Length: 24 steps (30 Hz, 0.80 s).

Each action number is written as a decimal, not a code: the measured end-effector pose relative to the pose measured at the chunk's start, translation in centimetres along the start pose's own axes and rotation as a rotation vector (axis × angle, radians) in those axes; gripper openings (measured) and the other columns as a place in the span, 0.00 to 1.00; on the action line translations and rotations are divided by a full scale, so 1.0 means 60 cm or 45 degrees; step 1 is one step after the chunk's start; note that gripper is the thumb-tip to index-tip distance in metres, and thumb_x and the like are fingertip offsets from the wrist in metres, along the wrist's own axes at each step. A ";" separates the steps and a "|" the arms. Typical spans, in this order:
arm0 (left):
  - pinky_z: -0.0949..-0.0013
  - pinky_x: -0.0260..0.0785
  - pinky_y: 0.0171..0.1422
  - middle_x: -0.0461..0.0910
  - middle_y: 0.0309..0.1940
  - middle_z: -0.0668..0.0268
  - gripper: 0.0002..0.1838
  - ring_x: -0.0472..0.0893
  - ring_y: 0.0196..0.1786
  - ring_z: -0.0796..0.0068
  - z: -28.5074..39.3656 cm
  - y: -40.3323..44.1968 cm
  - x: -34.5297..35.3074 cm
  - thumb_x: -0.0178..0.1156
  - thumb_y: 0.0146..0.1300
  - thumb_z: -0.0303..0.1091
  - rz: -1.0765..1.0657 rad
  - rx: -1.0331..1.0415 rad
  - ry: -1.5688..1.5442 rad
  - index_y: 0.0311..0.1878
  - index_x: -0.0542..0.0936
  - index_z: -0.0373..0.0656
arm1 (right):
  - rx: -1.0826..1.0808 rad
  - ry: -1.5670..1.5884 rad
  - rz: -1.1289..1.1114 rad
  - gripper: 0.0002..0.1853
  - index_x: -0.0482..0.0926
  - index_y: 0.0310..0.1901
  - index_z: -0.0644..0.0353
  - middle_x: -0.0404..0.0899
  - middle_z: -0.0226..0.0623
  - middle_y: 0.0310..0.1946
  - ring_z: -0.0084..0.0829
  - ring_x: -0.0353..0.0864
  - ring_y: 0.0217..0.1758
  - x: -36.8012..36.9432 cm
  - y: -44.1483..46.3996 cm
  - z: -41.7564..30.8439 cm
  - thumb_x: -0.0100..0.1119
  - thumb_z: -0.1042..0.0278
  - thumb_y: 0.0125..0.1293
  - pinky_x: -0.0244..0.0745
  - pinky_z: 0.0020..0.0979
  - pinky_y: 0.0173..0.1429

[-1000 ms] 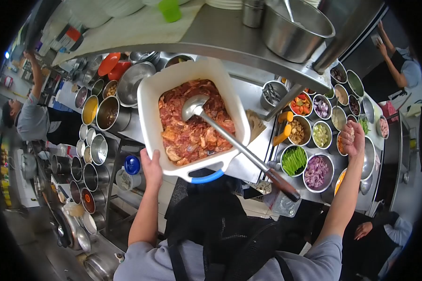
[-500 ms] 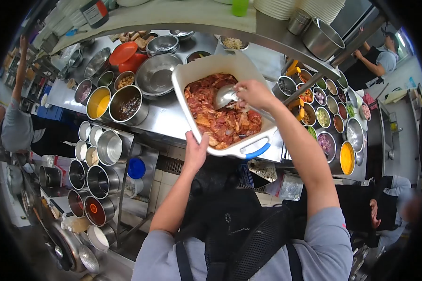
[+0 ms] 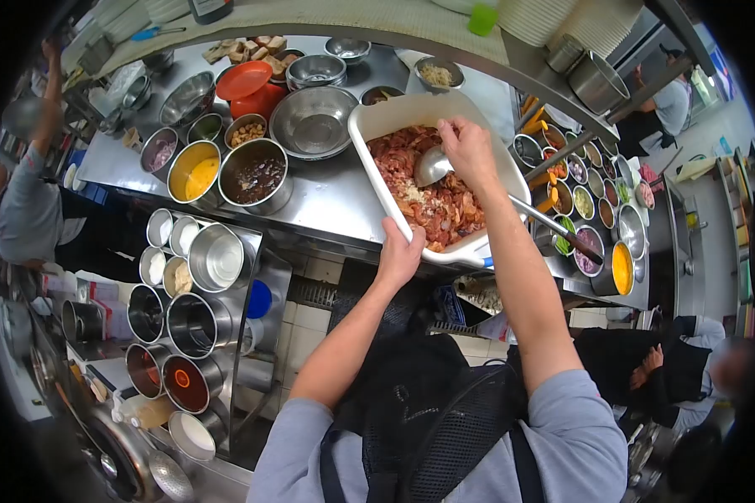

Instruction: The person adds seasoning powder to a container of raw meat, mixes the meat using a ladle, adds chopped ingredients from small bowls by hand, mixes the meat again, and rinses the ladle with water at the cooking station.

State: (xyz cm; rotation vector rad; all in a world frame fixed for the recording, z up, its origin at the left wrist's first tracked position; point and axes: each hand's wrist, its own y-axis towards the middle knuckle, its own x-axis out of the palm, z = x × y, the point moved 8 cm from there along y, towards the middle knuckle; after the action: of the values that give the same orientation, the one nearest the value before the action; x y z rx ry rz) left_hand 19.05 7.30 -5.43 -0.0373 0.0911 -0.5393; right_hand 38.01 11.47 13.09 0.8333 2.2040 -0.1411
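A large white plastic tub [image 3: 376, 186] of raw, reddish marinated meat [image 3: 453, 220] sits at the front edge of the steel counter. My left hand [image 3: 401, 254] is closed over its near left rim. In my right hand [image 3: 471, 149], above the meat, is a metal ladle [image 3: 432, 167], gripped close to its bowl. The ladle's long handle runs under my forearm to the lower right, ending in a dark grip. A pale, grainy patch lies on the meat below the ladle's bowl. My right forearm hides part of the tub's right side.
Left of the tub stand steel bowls [image 3: 314, 121], a pot of dark sauce [image 3: 254, 173] and a yellow liquid pot [image 3: 195, 172]. Ingredient containers [image 3: 583, 201] crowd the right. A shelf [image 3: 327, 18] overhangs the counter. Co-workers stand at left [image 3: 29, 197] and right [image 3: 684, 360].
The view has shifted, so the tub appears farther right. A pale patch now shows on the meat. The ladle has turned, with its long handle now visible at lower right.
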 end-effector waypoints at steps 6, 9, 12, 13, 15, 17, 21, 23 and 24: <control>0.45 0.76 0.53 0.84 0.36 0.38 0.25 0.86 0.43 0.36 0.027 -0.008 -0.006 0.58 0.75 0.42 0.036 -0.026 0.062 0.55 0.58 0.31 | -0.269 -0.300 -0.427 0.11 0.89 0.46 0.60 0.88 0.55 0.40 0.56 0.87 0.50 0.069 -0.064 0.045 0.61 0.72 0.65 0.80 0.49 0.58; 0.45 0.75 0.55 0.84 0.40 0.36 0.24 0.86 0.46 0.35 0.018 -0.012 -0.005 0.58 0.75 0.41 0.010 -0.141 0.049 0.55 0.59 0.32 | -0.385 -0.401 -0.401 0.13 0.90 0.45 0.59 0.89 0.52 0.40 0.56 0.87 0.49 0.044 -0.072 0.075 0.60 0.76 0.62 0.81 0.47 0.59; 0.43 0.72 0.60 0.80 0.47 0.32 0.23 0.82 0.53 0.31 0.010 -0.003 -0.004 0.57 0.74 0.40 0.128 -0.033 0.110 0.57 0.61 0.32 | -0.196 -0.311 -0.420 0.14 0.91 0.45 0.59 0.89 0.52 0.44 0.53 0.88 0.50 -0.010 -0.074 0.087 0.57 0.78 0.62 0.81 0.48 0.61; 0.43 0.72 0.60 0.80 0.47 0.32 0.23 0.82 0.53 0.31 0.007 -0.003 0.001 0.57 0.74 0.40 0.128 -0.032 0.112 0.57 0.61 0.32 | -0.197 -0.308 -0.419 0.14 0.91 0.45 0.59 0.89 0.52 0.44 0.53 0.88 0.50 -0.017 -0.079 0.096 0.57 0.78 0.62 0.81 0.48 0.61; 0.42 0.72 0.60 0.81 0.45 0.33 0.22 0.82 0.52 0.29 0.012 -0.005 0.000 0.58 0.73 0.38 0.227 -0.026 0.139 0.57 0.61 0.33 | -0.619 -0.366 -0.412 0.15 0.92 0.44 0.59 0.87 0.50 0.55 0.52 0.86 0.59 -0.018 -0.097 0.079 0.58 0.78 0.60 0.80 0.45 0.65; 0.43 0.73 0.60 0.81 0.45 0.34 0.21 0.82 0.52 0.31 0.022 -0.012 0.000 0.58 0.72 0.37 0.273 -0.025 0.140 0.57 0.63 0.34 | -0.663 -0.460 -0.527 0.16 0.91 0.46 0.58 0.83 0.48 0.63 0.51 0.84 0.61 -0.031 -0.115 0.114 0.59 0.78 0.59 0.79 0.45 0.67; 0.51 0.74 0.61 0.82 0.48 0.42 0.19 0.84 0.53 0.45 0.017 -0.018 0.000 0.59 0.73 0.35 0.328 -0.076 0.209 0.56 0.68 0.32 | -0.303 -0.876 -0.480 0.29 0.78 0.68 0.49 0.80 0.51 0.64 0.51 0.84 0.62 -0.210 -0.130 0.213 0.62 0.72 0.63 0.80 0.47 0.66; 0.47 0.74 0.59 0.83 0.46 0.40 0.17 0.84 0.52 0.37 0.018 -0.015 0.000 0.58 0.73 0.34 0.414 0.028 0.268 0.56 0.68 0.33 | -0.183 -1.032 -0.674 0.33 0.69 0.74 0.48 0.85 0.61 0.52 0.55 0.86 0.55 -0.255 -0.156 0.309 0.63 0.68 0.67 0.81 0.51 0.61; 0.47 0.74 0.59 0.83 0.46 0.40 0.17 0.84 0.52 0.37 0.019 -0.019 0.003 0.58 0.73 0.34 0.420 0.023 0.268 0.56 0.68 0.33 | -0.188 -1.032 -0.680 0.33 0.69 0.74 0.48 0.85 0.61 0.52 0.55 0.86 0.55 -0.262 -0.167 0.333 0.63 0.68 0.67 0.81 0.51 0.61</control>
State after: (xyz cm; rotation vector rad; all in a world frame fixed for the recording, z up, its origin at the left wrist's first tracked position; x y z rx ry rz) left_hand 18.73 6.27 -4.23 0.0517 0.2925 -0.2129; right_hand 52.17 -11.42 8.43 0.0402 1.5727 -0.4764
